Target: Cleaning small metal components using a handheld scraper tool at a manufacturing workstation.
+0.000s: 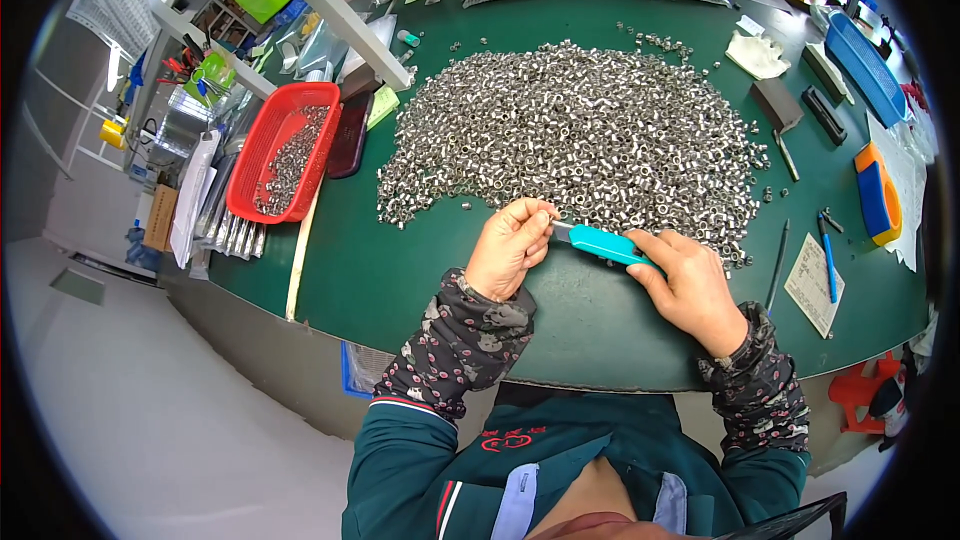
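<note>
Just in front of the heap of small silver metal sleeves [575,130], the right hand [690,285] grips a slim turquoise plastic-handled knife [605,243], its tip at the left hand's [510,245] pinched-together fingertips [540,215].

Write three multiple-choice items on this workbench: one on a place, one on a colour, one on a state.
1. Where is the red basket?
A. left of the pile of metal parts
B. right of it
C. on the floor

2. What colour is the knife handle in the right hand?
A. orange
B. light blue
C. black

3. How is the left hand?
A. flat on the table
B. pinched shut at the blade tip
C. raised open

Answers: 1 A, it sits at the pile's left edge; 2 B, the handle is light blue; 3 B, its fingers close where the blade ends.
</note>
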Demonstrator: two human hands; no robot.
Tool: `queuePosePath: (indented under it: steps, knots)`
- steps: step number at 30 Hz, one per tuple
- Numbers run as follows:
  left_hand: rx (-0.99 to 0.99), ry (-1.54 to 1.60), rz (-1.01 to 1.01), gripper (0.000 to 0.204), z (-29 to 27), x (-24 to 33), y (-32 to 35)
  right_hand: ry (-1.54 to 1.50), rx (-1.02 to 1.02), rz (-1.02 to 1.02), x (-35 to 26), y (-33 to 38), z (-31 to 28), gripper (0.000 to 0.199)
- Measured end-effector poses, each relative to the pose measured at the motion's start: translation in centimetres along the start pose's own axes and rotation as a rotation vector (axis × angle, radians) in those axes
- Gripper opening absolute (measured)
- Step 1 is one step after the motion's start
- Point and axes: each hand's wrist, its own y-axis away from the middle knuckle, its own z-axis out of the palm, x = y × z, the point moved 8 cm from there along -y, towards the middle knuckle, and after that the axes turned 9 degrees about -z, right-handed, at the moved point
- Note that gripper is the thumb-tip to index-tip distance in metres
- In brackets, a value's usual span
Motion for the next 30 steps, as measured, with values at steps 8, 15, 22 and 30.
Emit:
queuePosePath:
  steps: [8,15,22,30]
  knots:
    - [0.013,-0.013,0.007,0.011,-0.42,-0.11,-0.07,0.044,0.019,-0.016,-0.25,-0.08,-0.13,0.031]
    - [0.025,-0.043,0.014,0.012,-0.45,-0.07,-0.07,0.076,0.031,-0.033,-0.41,-0.09,-0.27,0.032]
    - [0.052,-0.086,0.016,0.013,-0.5,0.02,0.0,0.095,0.041,-0.049,-0.62,-0.13,-0.37,0.032]
    - [0.086,-0.137,0.03,0.014,-0.46,0.2,0.07,0.111,0.053,-0.069,-0.77,-0.13,-0.43,0.032]
